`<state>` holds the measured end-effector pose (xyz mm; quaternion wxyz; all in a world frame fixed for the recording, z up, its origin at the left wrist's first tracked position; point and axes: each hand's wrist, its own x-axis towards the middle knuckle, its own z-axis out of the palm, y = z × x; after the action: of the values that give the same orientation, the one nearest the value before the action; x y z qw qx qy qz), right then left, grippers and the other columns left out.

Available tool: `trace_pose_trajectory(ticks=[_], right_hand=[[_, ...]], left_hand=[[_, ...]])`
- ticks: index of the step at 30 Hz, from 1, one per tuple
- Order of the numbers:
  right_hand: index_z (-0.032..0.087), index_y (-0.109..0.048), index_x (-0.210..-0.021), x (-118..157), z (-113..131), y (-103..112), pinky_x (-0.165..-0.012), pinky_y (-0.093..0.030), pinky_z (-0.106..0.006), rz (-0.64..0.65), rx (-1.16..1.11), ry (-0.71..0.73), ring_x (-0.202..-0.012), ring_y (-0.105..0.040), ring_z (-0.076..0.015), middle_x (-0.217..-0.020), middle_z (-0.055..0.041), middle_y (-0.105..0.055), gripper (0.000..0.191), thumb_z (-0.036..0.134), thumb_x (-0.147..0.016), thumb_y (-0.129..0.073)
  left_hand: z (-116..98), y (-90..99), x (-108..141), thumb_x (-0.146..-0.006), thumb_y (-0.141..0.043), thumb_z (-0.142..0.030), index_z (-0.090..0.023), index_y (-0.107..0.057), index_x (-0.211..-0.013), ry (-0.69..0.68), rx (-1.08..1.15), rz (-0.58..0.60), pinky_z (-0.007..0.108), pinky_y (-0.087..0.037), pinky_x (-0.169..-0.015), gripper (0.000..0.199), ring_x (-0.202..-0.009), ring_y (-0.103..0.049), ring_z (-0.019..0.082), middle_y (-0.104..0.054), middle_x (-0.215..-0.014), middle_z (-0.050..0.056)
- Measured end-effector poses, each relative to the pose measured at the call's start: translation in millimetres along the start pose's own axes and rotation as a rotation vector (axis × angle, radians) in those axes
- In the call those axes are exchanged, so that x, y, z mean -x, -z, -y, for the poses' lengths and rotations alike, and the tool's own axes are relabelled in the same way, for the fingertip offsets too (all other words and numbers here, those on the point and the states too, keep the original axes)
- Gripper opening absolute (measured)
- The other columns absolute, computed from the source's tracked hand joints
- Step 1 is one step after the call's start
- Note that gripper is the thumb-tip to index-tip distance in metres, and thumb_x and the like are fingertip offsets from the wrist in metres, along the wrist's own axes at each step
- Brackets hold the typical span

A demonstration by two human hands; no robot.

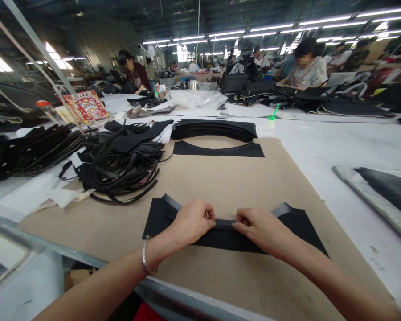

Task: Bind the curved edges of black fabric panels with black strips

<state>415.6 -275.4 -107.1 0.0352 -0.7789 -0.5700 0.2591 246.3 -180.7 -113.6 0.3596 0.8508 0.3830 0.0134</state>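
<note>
A black fabric piece (230, 240) with a curved upper edge lies on the brown paper in front of me. My left hand (195, 220) pinches the notched, folded edge left of its middle. My right hand (254, 225) pinches the same edge a short way to the right. Between the two hands a short stretch of snipped edge shows. Greyish strips stand up at both ends of the curve. Farther back lies a similar black piece (220, 151), with a stack of curved black pieces (214, 129) just behind it.
Brown paper (173, 183) covers part of the white table (307, 147). Black straps (120, 165) are heaped at left, beside a row of black pieces (30, 149). A green-tipped bottle (273, 115) stands behind. A dark slab (384, 191) lies at right. Other people work farther back.
</note>
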Motion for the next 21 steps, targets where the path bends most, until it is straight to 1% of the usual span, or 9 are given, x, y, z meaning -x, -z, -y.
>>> trace_pose_trajectory(ticks=[5, 14, 21], right_hand=[[0.020, -0.061, -0.076, -1.6, 0.2, -3.9, -0.056, -0.027, -0.026, -0.002, 0.004, -0.008, -0.067, -0.055, -0.0158, -0.074, -0.0025, -0.064, 0.016, 0.031, -0.086, -0.053], [0.020, -0.059, -0.074, 1.0, -0.9, 0.1, -0.056, -0.027, -0.026, -0.007, 0.026, -0.021, -0.068, -0.055, -0.0163, -0.075, -0.0024, -0.064, 0.016, 0.030, -0.086, -0.053], [0.021, -0.060, -0.075, 0.3, -2.9, -2.1, -0.056, -0.027, -0.026, -0.006, 0.029, -0.026, -0.069, -0.056, -0.0167, -0.074, -0.0022, -0.065, 0.015, 0.029, -0.086, -0.053]], left_hand=[[0.4, -1.4, 1.4, -0.070, -0.057, -0.019, -0.020, -0.069, -0.073, 0.003, -0.005, -0.006, 0.023, -0.033, -0.054, 0.013, -0.061, -0.055, 0.014, -0.064, -0.064, -0.001], [-2.8, -2.5, 0.9, -0.072, -0.059, -0.022, -0.019, -0.072, -0.076, 0.019, -0.015, -0.001, 0.023, -0.036, -0.056, 0.014, -0.064, -0.059, 0.015, -0.068, -0.067, 0.001], [-5.3, -5.1, -1.8, -0.070, -0.060, -0.022, -0.019, -0.072, -0.075, 0.042, -0.042, -0.013, 0.024, -0.036, -0.057, 0.013, -0.063, -0.058, 0.016, -0.068, -0.067, 0.001]])
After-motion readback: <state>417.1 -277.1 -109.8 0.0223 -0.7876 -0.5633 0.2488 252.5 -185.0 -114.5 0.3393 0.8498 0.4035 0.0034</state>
